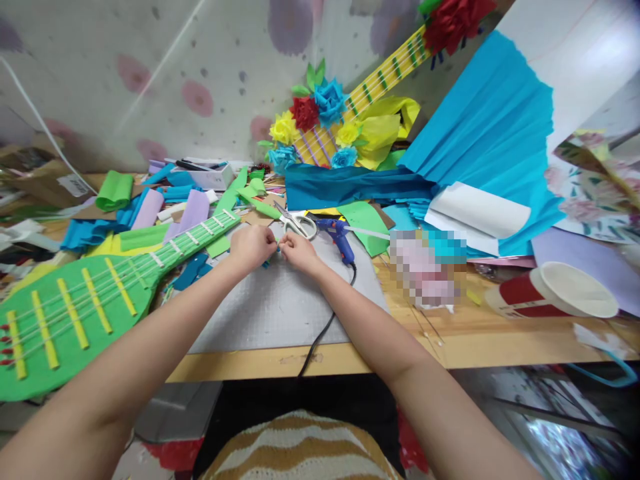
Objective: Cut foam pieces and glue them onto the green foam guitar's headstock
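Observation:
My left hand (254,247) and my right hand (299,253) meet over the grey cutting mat (240,327), fingertips pinched close together. Between and below them shows a bit of a small blue paper piece (265,265); most of it is hidden by the fingers. Just beyond the hands lie white-handled scissors (301,227). To the right of my right hand rests a blue glue gun (341,240) with a clear glue stick in its back, its black cord running over the mat's front edge. A green paper guitar (95,300) with yellow strips lies at the left, beside my left forearm.
Coloured crepe paper scraps (187,220) cover the back left. A yellow paper guitar with paper flowers (313,127) leans on the wall. Large blue crepe paper (495,133) stands at the back right. A red and white paper cup (550,290) is on the right.

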The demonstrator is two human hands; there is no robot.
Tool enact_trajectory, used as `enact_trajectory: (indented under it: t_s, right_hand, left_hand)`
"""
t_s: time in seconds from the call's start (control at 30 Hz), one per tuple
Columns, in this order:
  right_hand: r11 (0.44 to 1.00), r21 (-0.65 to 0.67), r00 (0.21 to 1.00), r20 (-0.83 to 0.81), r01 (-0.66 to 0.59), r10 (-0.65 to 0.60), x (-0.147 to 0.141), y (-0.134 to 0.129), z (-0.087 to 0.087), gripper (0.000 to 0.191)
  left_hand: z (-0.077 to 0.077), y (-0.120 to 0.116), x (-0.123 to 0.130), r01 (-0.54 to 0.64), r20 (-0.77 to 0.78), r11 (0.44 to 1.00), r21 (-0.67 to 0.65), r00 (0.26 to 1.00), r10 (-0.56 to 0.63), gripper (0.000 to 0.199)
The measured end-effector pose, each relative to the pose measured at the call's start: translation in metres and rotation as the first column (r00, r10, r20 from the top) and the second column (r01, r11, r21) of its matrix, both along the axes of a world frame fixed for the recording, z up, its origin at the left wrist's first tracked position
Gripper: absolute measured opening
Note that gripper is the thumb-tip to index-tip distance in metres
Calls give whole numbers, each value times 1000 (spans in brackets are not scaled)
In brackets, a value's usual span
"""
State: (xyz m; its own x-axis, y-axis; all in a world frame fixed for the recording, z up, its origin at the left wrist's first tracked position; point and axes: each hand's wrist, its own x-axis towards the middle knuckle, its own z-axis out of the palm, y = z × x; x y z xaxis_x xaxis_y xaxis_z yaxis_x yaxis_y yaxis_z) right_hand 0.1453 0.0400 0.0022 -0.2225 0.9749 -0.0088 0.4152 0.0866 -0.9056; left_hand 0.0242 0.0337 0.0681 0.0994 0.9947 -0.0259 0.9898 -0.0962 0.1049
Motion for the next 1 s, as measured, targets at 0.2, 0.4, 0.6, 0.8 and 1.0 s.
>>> enact_trajectory:
  t_s: [0.2, 0.4, 0.6, 0.8, 1.0]
  right_hand:
    - [907, -324, 847, -528, -271, 64, 8, 9, -1, 10]
    - [957, -250, 915, -402, -148, 37, 3, 6, -4, 9]
    - [993, 116, 987, 162, 2, -21, 3, 0, -4, 8]
    - [910, 395, 811, 570, -126, -136, 2, -10, 7, 22]
    - [907, 402, 801, 581, -126, -146, -2, -12, 8, 23]
  left_hand:
    - [3, -2, 2, -29, 22, 999, -14, 999, 29, 23]
    - [-2, 0, 0, -52, 31, 998, -27, 998, 53, 23]
    - [-5, 3, -2, -49, 33, 998, -26, 998, 50, 21]
    - [-3, 3, -1, -45, -13, 999, 23, 999, 45, 24]
    - [-2, 3, 0, -12, -67, 1000, 22, 998, 13, 25]
